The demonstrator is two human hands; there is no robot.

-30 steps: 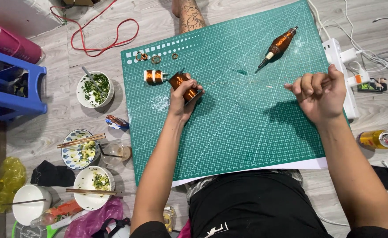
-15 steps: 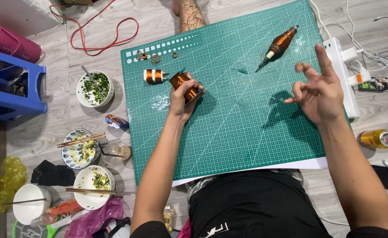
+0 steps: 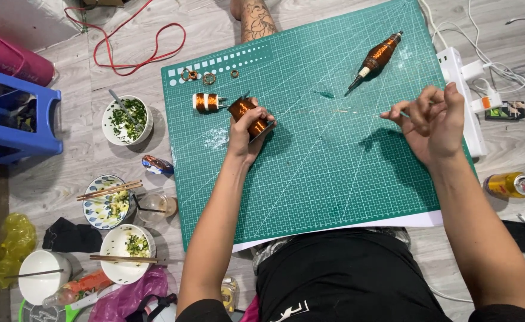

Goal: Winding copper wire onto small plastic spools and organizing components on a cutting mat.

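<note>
A copper wire coil [image 3: 251,117] is pinned under the left hand [image 3: 244,131] on the green cutting mat [image 3: 310,173], which lies on the floor, just right of a second smaller coil [image 3: 206,102]. The left hand is closed over the coil, fingers wrapped, forearm running straight up from the lap.

The right hand [image 3: 432,122] is raised well apart to the right, fingers curled and pinched together; a fine strand seems drawn out between the hands (too thin to confirm), and what is pinched cannot be told.

Step judged: wire being paid off the coil. The next move would call for steady tension and a firm hold on the coil.

A pointed copper-wound tool [image 3: 377,58] lies untouched above, near a white power strip [image 3: 460,89].
</note>
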